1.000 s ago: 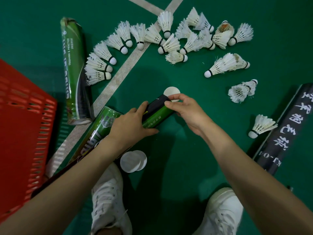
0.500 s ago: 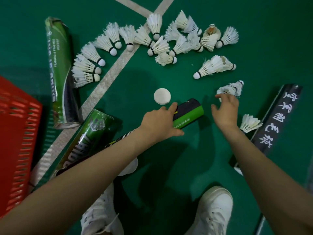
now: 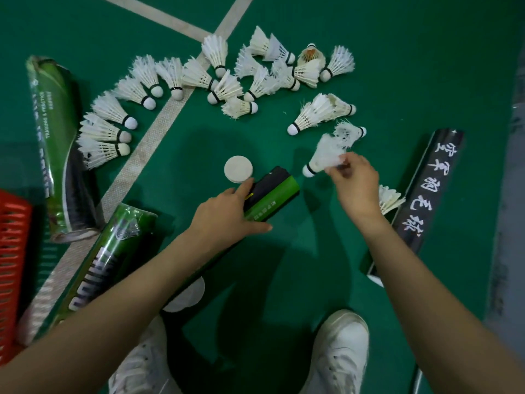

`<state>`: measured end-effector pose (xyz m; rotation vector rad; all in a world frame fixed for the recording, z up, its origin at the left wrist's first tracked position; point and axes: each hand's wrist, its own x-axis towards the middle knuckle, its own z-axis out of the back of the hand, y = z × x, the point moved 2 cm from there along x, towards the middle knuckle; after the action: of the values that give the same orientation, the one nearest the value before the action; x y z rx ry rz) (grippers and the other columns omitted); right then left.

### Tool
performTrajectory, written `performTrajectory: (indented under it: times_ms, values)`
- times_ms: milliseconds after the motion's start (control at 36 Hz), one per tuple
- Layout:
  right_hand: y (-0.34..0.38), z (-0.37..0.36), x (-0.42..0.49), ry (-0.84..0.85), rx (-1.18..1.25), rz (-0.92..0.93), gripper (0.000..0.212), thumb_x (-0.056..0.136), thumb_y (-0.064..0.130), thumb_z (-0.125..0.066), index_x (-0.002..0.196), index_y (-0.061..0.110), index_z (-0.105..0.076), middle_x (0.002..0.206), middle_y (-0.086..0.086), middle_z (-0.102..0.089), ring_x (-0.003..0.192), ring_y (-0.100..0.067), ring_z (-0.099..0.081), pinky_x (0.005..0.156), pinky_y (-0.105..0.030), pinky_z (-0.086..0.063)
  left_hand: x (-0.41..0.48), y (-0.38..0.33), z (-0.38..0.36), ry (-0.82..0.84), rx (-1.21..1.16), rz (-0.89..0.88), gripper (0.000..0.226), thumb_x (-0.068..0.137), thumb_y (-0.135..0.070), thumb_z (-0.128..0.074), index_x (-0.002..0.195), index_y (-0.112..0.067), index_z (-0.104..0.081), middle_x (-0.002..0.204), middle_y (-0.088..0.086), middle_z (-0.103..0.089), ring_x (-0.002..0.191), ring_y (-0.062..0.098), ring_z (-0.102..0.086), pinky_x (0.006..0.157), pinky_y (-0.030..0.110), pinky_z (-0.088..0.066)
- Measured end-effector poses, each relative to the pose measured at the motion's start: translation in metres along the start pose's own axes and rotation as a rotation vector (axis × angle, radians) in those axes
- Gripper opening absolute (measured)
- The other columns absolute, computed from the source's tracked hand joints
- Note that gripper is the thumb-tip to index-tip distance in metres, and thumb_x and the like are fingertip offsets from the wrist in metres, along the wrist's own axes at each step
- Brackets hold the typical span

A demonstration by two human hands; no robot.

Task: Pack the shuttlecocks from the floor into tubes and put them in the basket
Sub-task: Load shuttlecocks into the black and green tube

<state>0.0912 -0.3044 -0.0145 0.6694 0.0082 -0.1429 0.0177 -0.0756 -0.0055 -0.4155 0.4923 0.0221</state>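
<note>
Feathered shuttlecock (image 3: 324,156) pinched by its skirt in the right hand (image 3: 355,186); left hand (image 3: 227,214) clamps the tube (image 3: 270,194), whose rim may crush splayed feathers.

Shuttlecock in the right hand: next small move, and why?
Probably swing the shuttlecock left, cork first, into the open end of the green tube. The right hand pinches it by the feathers with the cork already facing that opening, the left hand steadies the tube, and the white cap lies off beside it.
</note>
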Motion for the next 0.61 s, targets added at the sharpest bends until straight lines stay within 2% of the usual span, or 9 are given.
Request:
performTrajectory:
  times_ms: [56,111,139,222,278,333,417,528,611]
  values:
    - [0.007,0.004,-0.009,0.024,0.140,-0.042,0.022,0.089,0.023,-0.064,0.100,0.005,-0.062,0.100,-0.009,-0.051,0.085,-0.019,-0.050,0.071,-0.014,-0.035,-0.007,0.004,0.004,-0.020,-0.030,0.002,0.094,0.069,-0.067,-0.067,0.145,-0.037,-0.020,0.125,0.001,-0.055,0.107,0.030,-0.058,0.083,0.036,-0.047]
    - [0.017,0.007,-0.017,0.052,0.286,-0.083,0.023,0.088,0.026,-0.065,0.101,0.007,-0.063,0.106,-0.006,-0.045,0.096,-0.016,-0.048,0.075,-0.001,-0.032,-0.014,0.006,0.009,-0.036,-0.067,-0.009,0.093,0.069,-0.066,-0.068,0.144,-0.039,-0.021,0.125,-0.001,-0.055,0.108,0.027,-0.058,0.083,0.035,-0.047]
    - [0.021,0.008,-0.020,0.075,0.352,-0.104,0.022,0.088,0.026,-0.065,0.100,0.008,-0.064,0.109,-0.006,-0.047,0.101,-0.017,-0.048,0.080,-0.001,-0.032,-0.017,0.007,0.012,-0.046,-0.082,-0.019,0.093,0.068,-0.065,-0.069,0.144,-0.040,-0.022,0.125,-0.002,-0.056,0.107,0.026,-0.058,0.083,0.035,-0.047]
    - [0.035,0.008,-0.030,0.240,0.487,-0.067,0.022,0.091,0.026,-0.062,0.094,0.005,-0.063,0.106,-0.020,-0.061,0.088,-0.027,-0.053,0.082,-0.025,-0.038,-0.026,0.007,0.019,-0.068,-0.136,-0.059,0.092,0.068,-0.065,-0.070,0.144,-0.041,-0.023,0.125,-0.005,-0.056,0.108,0.023,-0.058,0.086,0.035,-0.049]
    - [0.045,0.006,-0.036,0.386,0.507,0.008,0.018,0.094,0.024,-0.058,0.084,0.009,-0.061,0.084,-0.020,-0.060,0.073,-0.023,-0.045,0.073,-0.029,-0.036,-0.028,0.006,0.022,-0.076,-0.161,-0.082,0.092,0.067,-0.065,-0.070,0.143,-0.042,-0.024,0.125,-0.006,-0.056,0.108,0.022,-0.058,0.088,0.037,-0.049]
    - [0.056,0.005,-0.042,0.483,0.508,0.060,0.023,0.097,0.016,-0.052,0.075,0.018,-0.057,0.071,-0.004,-0.051,0.070,-0.009,-0.041,0.068,-0.023,-0.034,-0.030,0.005,0.024,-0.083,-0.174,-0.104,0.092,0.066,-0.065,-0.071,0.142,-0.042,-0.025,0.123,-0.007,-0.057,0.107,0.021,-0.058,0.088,0.038,-0.050]
    - [0.063,0.004,-0.045,0.550,0.553,0.051,0.027,0.099,0.012,-0.046,0.080,0.021,-0.062,0.071,0.017,-0.062,0.071,0.004,-0.051,0.073,-0.013,-0.039,-0.032,0.006,0.027,-0.094,-0.177,-0.116,0.093,0.065,-0.066,-0.071,0.142,-0.043,-0.024,0.122,-0.007,-0.058,0.106,0.021,-0.059,0.086,0.039,-0.051]
    - [0.072,0.009,-0.046,0.596,0.625,0.003,0.028,0.101,0.010,-0.040,0.087,0.016,-0.064,0.069,0.022,-0.066,0.068,0.014,-0.056,0.072,-0.003,-0.039,-0.034,0.008,0.030,-0.111,-0.182,-0.121,0.092,0.066,-0.066,-0.070,0.142,-0.043,-0.024,0.122,-0.007,-0.058,0.105,0.021,-0.060,0.086,0.039,-0.050]
    - [0.080,0.014,-0.050,0.619,0.668,0.021,0.026,0.100,0.018,-0.042,0.086,0.025,-0.064,0.067,0.028,-0.065,0.069,0.017,-0.057,0.071,0.001,-0.038,-0.035,0.008,0.032,-0.121,-0.200,-0.132,0.091,0.066,-0.066,-0.071,0.142,-0.043,-0.025,0.121,-0.008,-0.059,0.104,0.021,-0.060,0.085,0.039,-0.051]
